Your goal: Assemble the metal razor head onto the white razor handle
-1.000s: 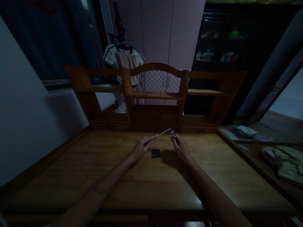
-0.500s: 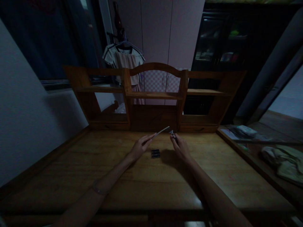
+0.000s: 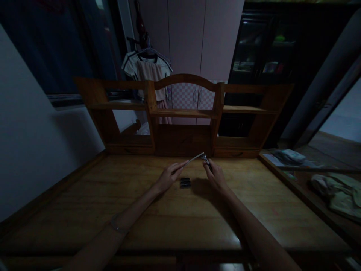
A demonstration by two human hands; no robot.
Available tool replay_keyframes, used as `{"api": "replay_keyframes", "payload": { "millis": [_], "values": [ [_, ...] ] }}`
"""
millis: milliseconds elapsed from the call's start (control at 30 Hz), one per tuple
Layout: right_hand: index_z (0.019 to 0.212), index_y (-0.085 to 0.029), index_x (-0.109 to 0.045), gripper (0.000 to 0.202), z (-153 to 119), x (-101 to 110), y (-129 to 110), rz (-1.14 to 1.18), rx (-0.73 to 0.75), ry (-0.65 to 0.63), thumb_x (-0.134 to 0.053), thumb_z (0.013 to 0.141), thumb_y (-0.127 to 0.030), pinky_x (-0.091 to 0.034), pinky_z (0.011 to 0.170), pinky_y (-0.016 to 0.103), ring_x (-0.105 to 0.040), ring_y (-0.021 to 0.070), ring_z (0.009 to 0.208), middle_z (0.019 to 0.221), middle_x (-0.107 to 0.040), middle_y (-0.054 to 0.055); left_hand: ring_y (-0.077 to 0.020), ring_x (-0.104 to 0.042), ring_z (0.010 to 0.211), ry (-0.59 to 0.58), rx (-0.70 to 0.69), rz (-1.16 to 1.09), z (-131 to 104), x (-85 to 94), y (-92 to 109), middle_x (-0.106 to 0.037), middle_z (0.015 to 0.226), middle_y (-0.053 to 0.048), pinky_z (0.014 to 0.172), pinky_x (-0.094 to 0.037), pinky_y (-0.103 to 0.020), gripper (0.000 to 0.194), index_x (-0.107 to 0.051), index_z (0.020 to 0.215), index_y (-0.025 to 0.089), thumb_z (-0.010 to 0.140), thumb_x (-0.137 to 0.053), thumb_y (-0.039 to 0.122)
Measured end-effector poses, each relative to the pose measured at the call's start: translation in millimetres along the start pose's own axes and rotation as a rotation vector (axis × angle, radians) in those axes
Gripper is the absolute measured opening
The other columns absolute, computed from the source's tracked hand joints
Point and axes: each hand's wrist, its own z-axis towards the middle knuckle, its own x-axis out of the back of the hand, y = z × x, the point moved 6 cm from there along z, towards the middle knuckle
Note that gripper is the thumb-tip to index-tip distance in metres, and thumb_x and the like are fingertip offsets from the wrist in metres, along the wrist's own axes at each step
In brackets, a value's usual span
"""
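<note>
My left hand (image 3: 168, 177) is closed around a thin, pale stick (image 3: 194, 158) that slants up to the right. In my right hand (image 3: 215, 174) is a small tool with a silvery head and a dark handle (image 3: 207, 159), shaped somewhat like a razor. The stick's far end is at the tool's head; whether they touch I cannot tell. Below and between the hands, a small dark ribbed item (image 3: 185, 183) lies on the wooden desk (image 3: 169, 222); its kind is too dim to make out.
A wooden shelf unit (image 3: 183, 113) with small drawers stands along the desk's back edge. To the right are papers (image 3: 283, 157) and a crumpled cloth (image 3: 338, 194) on a lower surface. Clothes (image 3: 150, 71) hang behind the shelf. The room is dim.
The stick's far end has come slightly right and down, up to the head of the tool. My right hand has hardly moved.
</note>
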Motion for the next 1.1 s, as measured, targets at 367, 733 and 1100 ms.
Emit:
{"api": "replay_keyframes", "payload": {
  "millis": [367, 733, 1100],
  "values": [
    [0.087, -0.020, -0.055, 0.034, -0.2, 0.1, 1.0, -0.011, -0.007, 0.007, -0.033, 0.095, -0.045, -0.034, 0.058, 0.024, -0.055, 0.0169, 0.062, 0.068, -0.060, 0.003, -0.0198, -0.056, 0.108, 0.013, 0.005, 0.016, -0.3, 2.0, -1.8, -0.061, 0.123, -0.007, 0.098, -0.040, -0.035, 0.039, -0.051, 0.131, 0.024, 0.093, -0.044, 0.029],
    [0.086, -0.021, -0.054, 0.033, -0.3, 1.0, -2.2, 0.015, 0.004, 0.011, -0.033, 0.095, -0.044, -0.033, 0.056, 0.024, -0.053, 0.0160, 0.058, 0.067, -0.058, 0.002, -0.0199, -0.056, 0.110, 0.010, 0.007, 0.005, 0.3, 0.9, -2.9, -0.060, 0.124, -0.006, 0.099, -0.039, -0.036, 0.039, -0.051, 0.131, 0.025, 0.093, -0.043, 0.029],
    [0.085, -0.021, -0.054, 0.034, -0.1, 0.0, -0.6, 0.007, -0.002, 0.007, -0.032, 0.095, -0.045, -0.034, 0.057, 0.024, -0.053, 0.0164, 0.059, 0.066, -0.057, 0.002, -0.0200, -0.056, 0.111, 0.011, 0.002, -0.005, 0.7, 1.2, -0.8, -0.060, 0.125, -0.006, 0.100, -0.039, -0.035, 0.038, -0.053, 0.129, 0.024, 0.092, -0.044, 0.027]
  ]
}}
